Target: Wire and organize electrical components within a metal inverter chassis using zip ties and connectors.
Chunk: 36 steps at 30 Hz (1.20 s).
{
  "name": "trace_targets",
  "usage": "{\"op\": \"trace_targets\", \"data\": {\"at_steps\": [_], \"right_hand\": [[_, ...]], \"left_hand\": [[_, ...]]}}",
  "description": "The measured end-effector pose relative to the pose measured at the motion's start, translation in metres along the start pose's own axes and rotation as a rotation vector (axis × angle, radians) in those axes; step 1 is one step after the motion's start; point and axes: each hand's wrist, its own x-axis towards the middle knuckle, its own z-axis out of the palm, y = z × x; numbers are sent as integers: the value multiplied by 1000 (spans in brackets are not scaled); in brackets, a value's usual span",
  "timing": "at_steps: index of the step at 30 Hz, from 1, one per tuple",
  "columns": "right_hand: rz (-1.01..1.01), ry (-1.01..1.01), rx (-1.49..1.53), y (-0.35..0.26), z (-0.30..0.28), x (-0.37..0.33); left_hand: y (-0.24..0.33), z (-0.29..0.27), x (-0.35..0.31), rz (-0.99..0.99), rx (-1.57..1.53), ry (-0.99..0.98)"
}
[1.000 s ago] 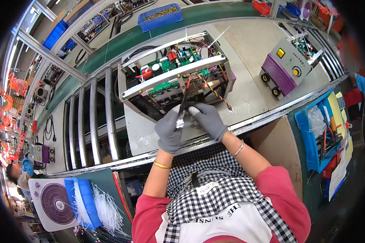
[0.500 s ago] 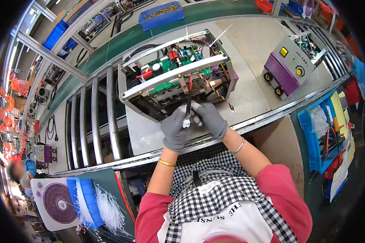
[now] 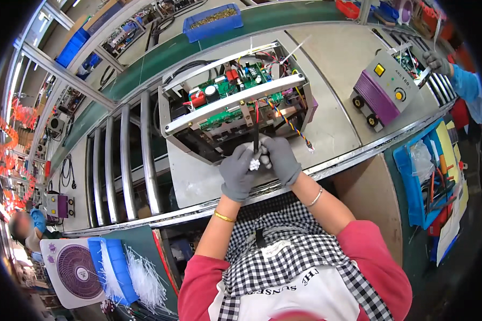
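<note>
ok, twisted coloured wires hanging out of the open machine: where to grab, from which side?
Probably pinch the white plug at their free end, coming from the wearer's side, just right of the right hand. The twisted wires slope out of the open machine toward the wearer, so that end sits outside it, while their upper part runs close to its other parts.

A fan point(image 3: 80, 273) sits beside a blue bin point(image 3: 124, 275) with white ties point(image 3: 108, 267); a tub point(image 3: 217, 32) holds brass-coloured bits point(image 3: 214, 17); a tray point(image 3: 406, 184) holds tools point(image 3: 434, 187).
</note>
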Motion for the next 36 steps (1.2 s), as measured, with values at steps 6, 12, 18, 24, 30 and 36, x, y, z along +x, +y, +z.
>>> {"op": "trace_targets", "data": {"at_steps": [6, 12, 18, 24, 30, 36], "right_hand": [[31, -21, 101, -6, 1, 6], [-379, 162, -422, -41, 0, -28], [-940, 220, -826, -71, 4, -10], [-920, 212, -1084, -93, -5, -9], [-925, 228, -1049, -96, -10, -7], [-950, 315, -960, -91, -16, -4]], "left_hand": [[-14, 15, 5, -43, 0, 98], [-8, 22, 13, -53, 149, 126], [-9, 13, 17, -48, 149, -7], [49, -40, 80, -165, -233, 195], [45, -34, 111, -206, 104, 26], [58, -23, 120, -220, 132, 73]]}}
